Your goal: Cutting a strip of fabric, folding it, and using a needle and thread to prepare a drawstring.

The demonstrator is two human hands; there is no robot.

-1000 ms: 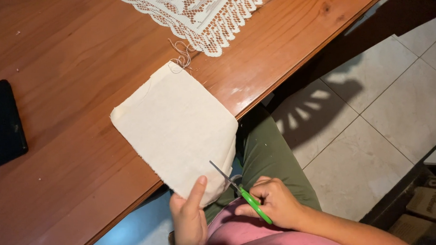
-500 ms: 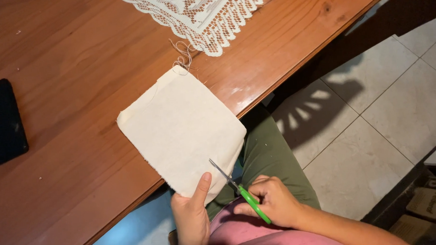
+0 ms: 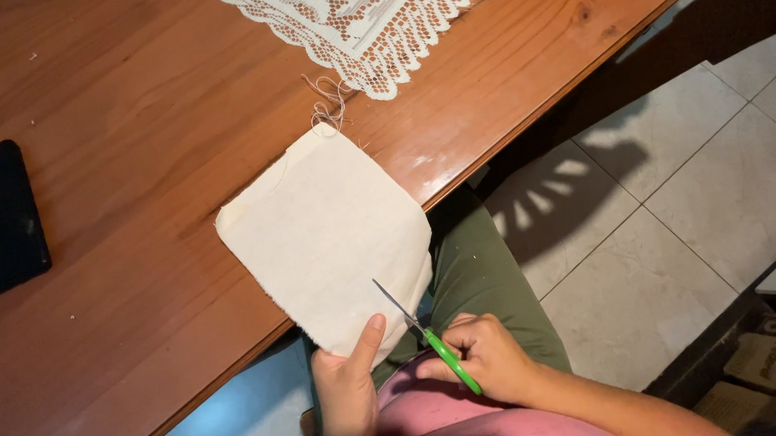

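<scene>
One piece of cream cloth (image 3: 323, 238) lay partly on the wooden surface (image 3: 122, 125), its near end hanging past the edge over the person's lap. The cloth was plain, unprinted and roughly rectangular, with frayed edges and loose threads (image 3: 329, 103) trailing from its far corner. The left hand (image 3: 347, 390) held the near corner, its grip clamped on the cloth with the thumb pressed on top. The right hand (image 3: 490, 357) held green-handled scissors (image 3: 424, 334), its grip closed around the handle. The blades pointed into the near edge of the cloth, just beside the left thumb; whether they stood apart or together could not be told. A white lace runner (image 3: 353, 23) lay at the far side of the surface, close to the threads. A black phone (image 3: 4, 217) lay well apart on the left.
</scene>
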